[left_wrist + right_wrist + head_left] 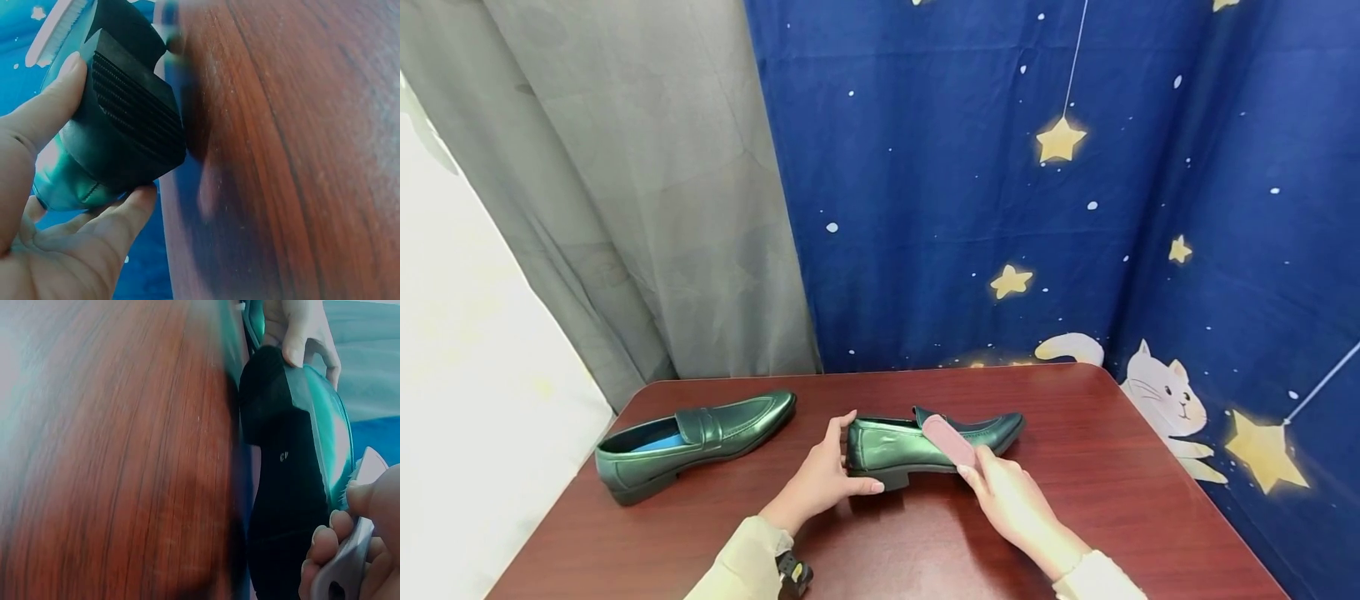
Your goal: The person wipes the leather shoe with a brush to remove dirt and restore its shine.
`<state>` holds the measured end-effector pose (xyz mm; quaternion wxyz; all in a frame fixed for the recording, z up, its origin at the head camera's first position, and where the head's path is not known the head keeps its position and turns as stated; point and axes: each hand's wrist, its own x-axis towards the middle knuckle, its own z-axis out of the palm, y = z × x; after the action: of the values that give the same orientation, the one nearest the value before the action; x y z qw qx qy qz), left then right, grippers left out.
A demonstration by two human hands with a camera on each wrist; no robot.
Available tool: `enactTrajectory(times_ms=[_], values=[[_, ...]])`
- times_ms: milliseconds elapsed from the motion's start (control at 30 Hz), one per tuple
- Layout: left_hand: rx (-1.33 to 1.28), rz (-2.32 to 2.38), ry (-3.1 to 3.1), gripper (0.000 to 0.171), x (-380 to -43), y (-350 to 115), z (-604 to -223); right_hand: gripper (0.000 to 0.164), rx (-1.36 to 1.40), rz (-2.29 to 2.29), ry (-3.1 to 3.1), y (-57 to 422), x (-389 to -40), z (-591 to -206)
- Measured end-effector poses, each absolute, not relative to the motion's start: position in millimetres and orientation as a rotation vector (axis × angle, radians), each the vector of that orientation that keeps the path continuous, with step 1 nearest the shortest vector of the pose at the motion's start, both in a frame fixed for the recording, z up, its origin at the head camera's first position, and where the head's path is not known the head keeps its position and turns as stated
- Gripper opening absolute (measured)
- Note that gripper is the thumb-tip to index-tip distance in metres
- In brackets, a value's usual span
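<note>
A shiny green loafer lies toward the middle of the table, its toe pointing right. My left hand grips it round the heel, the thumb on the near side of the black heel block. In the right wrist view the dark sole faces the camera, so the shoe is tilted. My right hand holds a pink brush by its handle. The brush's pale bristles meet the side of the shoe's upper.
A second green loafer with a blue insole stands at the left of the reddish-brown wooden table. Behind the table hang a grey curtain and a blue starry curtain.
</note>
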<state>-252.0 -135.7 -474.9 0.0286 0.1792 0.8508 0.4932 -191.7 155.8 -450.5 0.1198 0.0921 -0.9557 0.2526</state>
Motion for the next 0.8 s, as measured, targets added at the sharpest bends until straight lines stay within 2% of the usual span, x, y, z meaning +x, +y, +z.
enactTrajectory(times_ms=[500, 800], values=[[0.541, 1.53, 2.62, 0.118, -249.8, -135.7, -470.9, 0.019, 0.382, 0.816, -2.75, 122.9, -192.4, -445.9], [0.54, 1.541, 2.608, 0.116, -250.6, -135.2, -471.4, 0.021, 0.486, 0.82, -2.714, 107.8, -193.2, -448.6]])
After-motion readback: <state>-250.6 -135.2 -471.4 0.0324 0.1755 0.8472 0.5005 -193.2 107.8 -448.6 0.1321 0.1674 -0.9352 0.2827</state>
